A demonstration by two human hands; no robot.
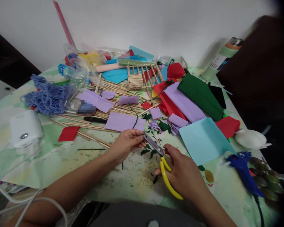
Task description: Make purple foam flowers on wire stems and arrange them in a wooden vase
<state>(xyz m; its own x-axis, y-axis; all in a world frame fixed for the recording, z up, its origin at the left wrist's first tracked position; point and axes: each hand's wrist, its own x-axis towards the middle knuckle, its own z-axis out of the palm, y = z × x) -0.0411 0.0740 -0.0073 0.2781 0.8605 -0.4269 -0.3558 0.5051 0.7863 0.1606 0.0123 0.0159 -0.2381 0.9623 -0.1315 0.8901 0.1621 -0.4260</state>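
Note:
My right hand (182, 170) is closed around a pair of scissors (155, 145) with yellow and red handles. Its steel blades point up and left, their tips reaching the fingers of my left hand (129, 142). Those fingers are pinched together, and a thin dark green stem (135, 117) curves up from them across a purple paper rectangle (120, 121). Whatever small part lies between the fingertips and the blades is hidden. Small dark green cut leaves (145, 151) are scattered beneath the scissors.
Thin wooden sticks (101, 126), blue-purple yarn (49, 97), a light blue sheet (204, 138) and rolled green paper (201, 94) crowd the table. A blue glue gun (245, 171) lies right, near a green bottle (221, 60). A white cable (35, 197) crosses the lower left.

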